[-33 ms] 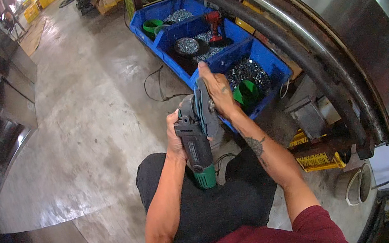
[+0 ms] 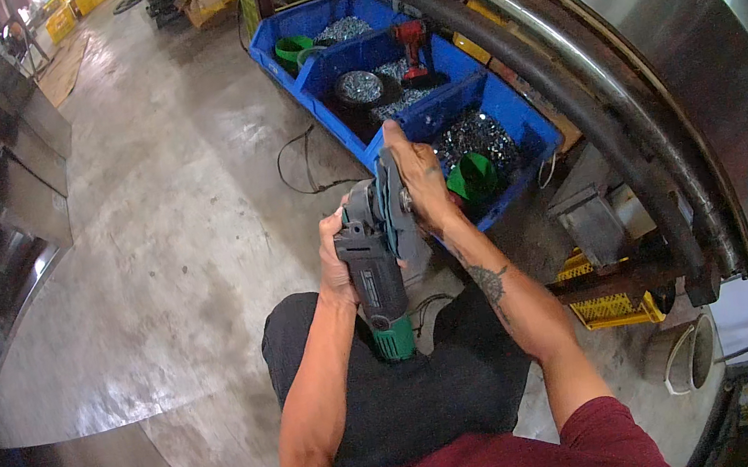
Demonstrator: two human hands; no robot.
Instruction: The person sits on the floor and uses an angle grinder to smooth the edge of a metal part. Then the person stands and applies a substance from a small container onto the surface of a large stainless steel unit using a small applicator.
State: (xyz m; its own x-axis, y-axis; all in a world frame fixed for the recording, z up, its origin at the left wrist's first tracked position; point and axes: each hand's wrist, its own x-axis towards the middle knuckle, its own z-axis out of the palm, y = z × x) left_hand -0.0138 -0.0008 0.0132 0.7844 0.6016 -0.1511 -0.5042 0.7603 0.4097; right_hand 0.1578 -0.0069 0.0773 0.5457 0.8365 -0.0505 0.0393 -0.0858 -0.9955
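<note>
An angle grinder (image 2: pixel 375 277) with a dark body and green rear end stands upright over my lap, its disc side turned to the right. My left hand (image 2: pixel 333 259) is wrapped around its body near the head. On the other side, my right hand (image 2: pixel 421 178) is closed on the grinding disc (image 2: pixel 397 211), thumb pointing up along the rim. The disc's edge faces me, and the right fingertips are partly hidden behind it. A metal fitting shows at the disc's centre, beside the right palm.
Ahead stand blue bins (image 2: pixel 331 109) holding small metal parts, green cups and a red cordless drill (image 2: pixel 412 52). Dark metal bars (image 2: pixel 550 52) run along the right. A yellow basket (image 2: pixel 611 299) and a round bucket (image 2: pixel 681 357) sit lower right. Metal sheet boxes (image 2: pixel 12 142) line the left.
</note>
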